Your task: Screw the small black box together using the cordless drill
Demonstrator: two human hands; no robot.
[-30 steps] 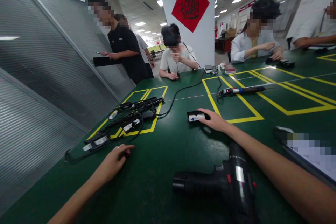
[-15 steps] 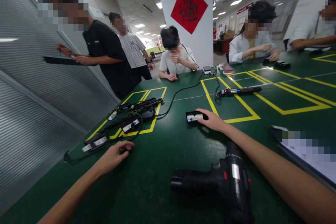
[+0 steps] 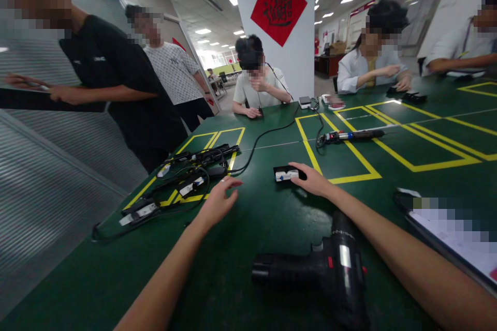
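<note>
My right hand grips the right end of a small black block with a white and blue face, low over the green table. Its thumb and fingers close round that end. To the left, my left hand hovers over the table with its fingers apart and nothing visible in them. Beside my left forearm lies a tiny dark piece, too small to name. A black cordless drill rests on its side in front of me, close to my right forearm.
Black cables and adapters lie tangled inside yellow tape at the left. A pen-shaped electric screwdriver sits farther back on the right, and a tray with paper is at the right. Several people sit or stand around the table.
My left hand has let go of the small dark piece and moved right, towards the block. My right hand keeps its hold on the block. The person in black at the left has shifted left in view.
</note>
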